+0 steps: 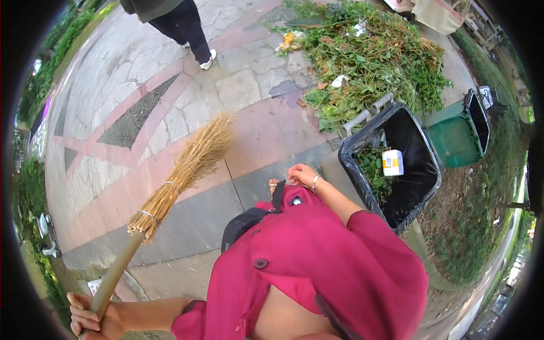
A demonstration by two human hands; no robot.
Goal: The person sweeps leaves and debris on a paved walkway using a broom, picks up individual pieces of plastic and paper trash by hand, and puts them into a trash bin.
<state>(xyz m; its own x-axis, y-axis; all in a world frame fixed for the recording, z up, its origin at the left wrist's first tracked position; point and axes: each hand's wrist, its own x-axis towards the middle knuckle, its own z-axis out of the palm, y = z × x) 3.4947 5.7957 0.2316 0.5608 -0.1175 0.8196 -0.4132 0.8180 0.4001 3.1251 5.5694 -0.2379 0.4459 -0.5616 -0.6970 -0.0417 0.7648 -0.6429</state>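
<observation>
My left hand [90, 320] is wrapped round the wooden handle of a straw broom [187, 167] at the lower left. The broom slants up and to the right, its bristles bound with wire rings and spread above the paving. In front of my body, my right hand [303, 174] has its fingers curled in, with a bracelet at the wrist and nothing visible in them. A black strap [277, 196] and a dark bag [241, 224] hang against my red top beside it. Right of that hand stands a wheeled bin [347, 164] with a black liner, holding green cuttings [371, 165] and a white and yellow box [392, 162].
A large heap of pulled plants [374, 62] with white scraps lies beyond the bin. A green bin [453, 136] stands to its right. A person in dark trousers [184, 25] is on the stone paving [127, 170] at the far left. Grass borders the right side.
</observation>
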